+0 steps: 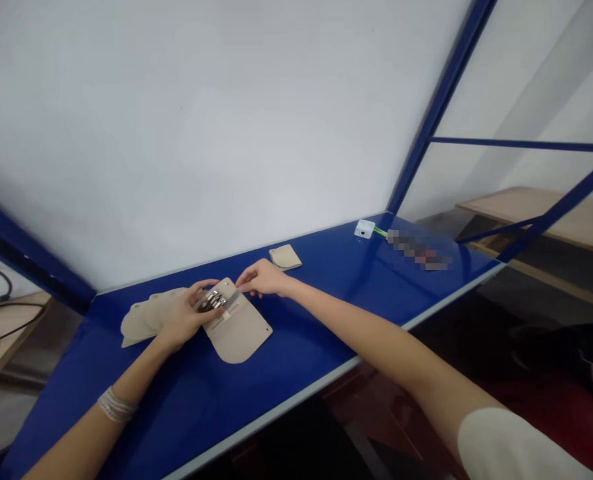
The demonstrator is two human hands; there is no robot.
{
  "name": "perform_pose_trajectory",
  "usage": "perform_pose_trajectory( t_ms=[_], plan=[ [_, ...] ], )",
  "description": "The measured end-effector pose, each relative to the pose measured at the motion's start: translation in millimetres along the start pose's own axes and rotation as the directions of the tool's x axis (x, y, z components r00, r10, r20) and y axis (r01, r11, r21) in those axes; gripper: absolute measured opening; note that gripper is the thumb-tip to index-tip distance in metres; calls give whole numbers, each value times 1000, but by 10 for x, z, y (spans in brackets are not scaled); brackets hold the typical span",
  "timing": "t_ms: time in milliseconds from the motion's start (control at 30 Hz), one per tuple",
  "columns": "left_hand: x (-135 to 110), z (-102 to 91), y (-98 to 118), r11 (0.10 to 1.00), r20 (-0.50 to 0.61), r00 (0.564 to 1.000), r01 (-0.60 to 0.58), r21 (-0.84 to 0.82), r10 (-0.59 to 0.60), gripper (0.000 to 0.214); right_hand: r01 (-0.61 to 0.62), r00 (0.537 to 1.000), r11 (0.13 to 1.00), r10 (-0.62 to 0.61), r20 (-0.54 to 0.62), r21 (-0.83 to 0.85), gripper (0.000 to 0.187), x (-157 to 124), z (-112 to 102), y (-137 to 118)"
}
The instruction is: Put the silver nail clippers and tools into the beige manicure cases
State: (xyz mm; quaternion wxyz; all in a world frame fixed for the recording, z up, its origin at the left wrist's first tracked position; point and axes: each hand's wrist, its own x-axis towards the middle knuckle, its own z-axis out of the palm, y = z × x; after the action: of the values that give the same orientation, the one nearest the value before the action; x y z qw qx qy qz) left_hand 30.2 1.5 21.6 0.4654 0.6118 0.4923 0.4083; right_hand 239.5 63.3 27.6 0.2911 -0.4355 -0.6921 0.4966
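Observation:
An open beige pouch [241, 328] lies flat on the blue table [326, 320], with several small metal tools [215, 301] tucked in its upper part. My left hand [183, 319] rests on the pouch's left side, fingers curled over the tools. My right hand [262, 279] is at the pouch's top right corner, fingers pinched together on its edge or on a thin tool there; I cannot make out which.
More beige pouches [143, 319] lie stacked left of my left hand. A small folded beige pouch [285, 257] sits behind my right hand. A white box [364, 229] stands at the far right by the blue frame post [426, 127]. A white wall rises behind.

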Motion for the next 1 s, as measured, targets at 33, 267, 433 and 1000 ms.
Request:
perform_pose_trajectory(
  t_ms=[33,267,433,1000],
  plan=[
    [0,-5,3,999,-41,999,5,-38,-7,72,10,1000,1000,-10,-20,4,16,64,21,-54],
    [24,-27,-19,979,-246,966,34,-201,-84,80,30,972,998,-43,-232,-59,17,285,251,-204],
    [55,-41,-103,983,-245,964,65,-174,-108,80,28,929,998,-49,-366,-61,16,205,390,5],
    [70,-70,-223,995,-220,975,10,-99,-31,76,177,897,976,-214,-388,-128,14,194,504,68]
  ],
)
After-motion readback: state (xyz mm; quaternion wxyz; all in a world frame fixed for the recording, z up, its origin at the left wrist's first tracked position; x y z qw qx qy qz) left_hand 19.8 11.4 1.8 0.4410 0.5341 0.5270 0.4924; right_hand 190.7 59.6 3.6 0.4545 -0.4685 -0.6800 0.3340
